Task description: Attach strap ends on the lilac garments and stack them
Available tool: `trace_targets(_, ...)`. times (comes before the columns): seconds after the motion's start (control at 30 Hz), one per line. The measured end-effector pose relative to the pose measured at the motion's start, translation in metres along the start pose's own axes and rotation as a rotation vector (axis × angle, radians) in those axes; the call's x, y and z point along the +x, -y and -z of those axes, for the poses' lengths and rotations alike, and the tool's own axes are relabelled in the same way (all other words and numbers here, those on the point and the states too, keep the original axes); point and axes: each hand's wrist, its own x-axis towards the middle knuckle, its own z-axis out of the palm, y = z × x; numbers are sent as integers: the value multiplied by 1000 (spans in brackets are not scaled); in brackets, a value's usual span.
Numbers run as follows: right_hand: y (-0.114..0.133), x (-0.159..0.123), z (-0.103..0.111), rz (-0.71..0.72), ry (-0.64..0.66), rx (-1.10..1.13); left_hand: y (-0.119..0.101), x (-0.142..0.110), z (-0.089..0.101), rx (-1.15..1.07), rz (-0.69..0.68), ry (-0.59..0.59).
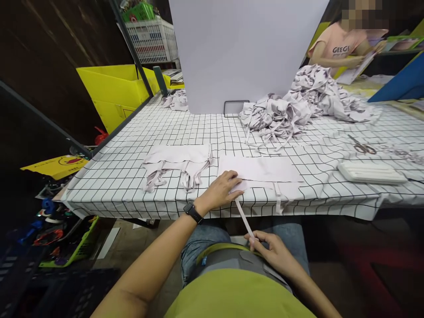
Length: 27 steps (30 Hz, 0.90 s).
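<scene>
A pale lilac garment [265, 170] lies flat at the table's front edge. My left hand [221, 190] presses down on its near left corner, fingers curled over the cloth. A thin strap [243, 216] runs taut from that corner down to my lap. My right hand [273, 251] pinches the strap's lower end, below the table edge. Another strap [277, 198] hangs over the edge to the right. A folded lilac garment [179, 161] with loose straps lies to the left.
A heap of lilac garments [298, 106] sits at the back right. Scissors [362, 146] and a white flat box [371, 173] lie to the right. A white board [241, 53] stands at the back. Another person [341, 46] works beyond it. Yellow bins [112, 90] stand left.
</scene>
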Motion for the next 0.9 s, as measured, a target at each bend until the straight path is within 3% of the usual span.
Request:
trace_targets(0.2,-30,-35,30,-60,-105,-150,-1,0,1,3,2,1)
trace_targets(0.33,-39,-23,42,-2,-271,-262,-2,0,1,0,10,1)
trace_targets(0.43,-24,10,30,78,-306,-206,-2,-1,0,-8,10,-6)
trace_targets(0.57,7,57,-3,174,-317,-100,-3,-1,0,-6,20,-5)
trace_targets(0.67,23,76,-19,206,-286,-33,-4,-1,1,-7,24,-3)
trace_targets(0.77,32,70,-20,201,-219,9,-4,-1,1,-14,32,-1)
trace_targets(0.9,42,32,-1,152,-148,21,-4,-1,1,-25,27,-7)
